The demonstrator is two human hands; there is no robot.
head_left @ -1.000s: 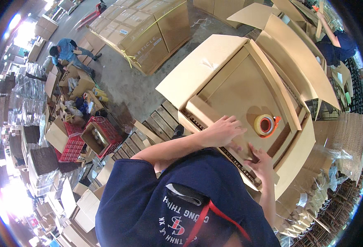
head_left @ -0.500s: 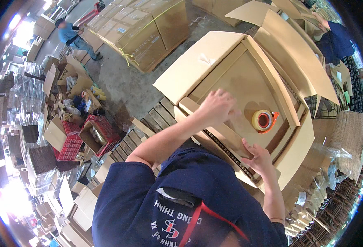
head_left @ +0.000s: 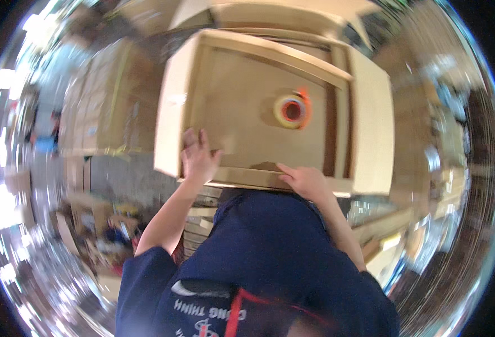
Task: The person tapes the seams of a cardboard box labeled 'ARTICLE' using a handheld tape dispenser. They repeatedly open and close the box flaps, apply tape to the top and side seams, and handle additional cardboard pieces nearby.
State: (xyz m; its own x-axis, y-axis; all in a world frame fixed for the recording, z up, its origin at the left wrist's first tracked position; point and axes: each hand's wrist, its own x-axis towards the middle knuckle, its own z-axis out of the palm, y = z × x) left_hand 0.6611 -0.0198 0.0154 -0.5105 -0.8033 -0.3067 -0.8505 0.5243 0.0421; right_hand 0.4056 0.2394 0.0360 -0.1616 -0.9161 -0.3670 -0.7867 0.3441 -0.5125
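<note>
A large open cardboard box (head_left: 371, 129) lies in front of me with its flaps spread out. On its inner floor sits a roll of tape (head_left: 291, 110) with an orange core. My left hand (head_left: 198, 156) rests fingers apart on the near left corner of the box, over the near flap. On the near edge, further right, my right hand (head_left: 306, 181) presses flat. Neither hand holds anything. The picture is smeared by motion.
Stacked flat cardboard boxes (head_left: 99, 101) bound with yellow strap stand to the left. Wooden pallet slats (head_left: 200, 216) lie under the box near my body. Loose cartons and clutter (head_left: 96, 236) fill the floor at lower left. More cardboard stacks (head_left: 427, 185) sit at the right.
The view has swung so the box now faces me squarely. My left hand has come down onto the near left corner; my right hand has settled on the near edge.
</note>
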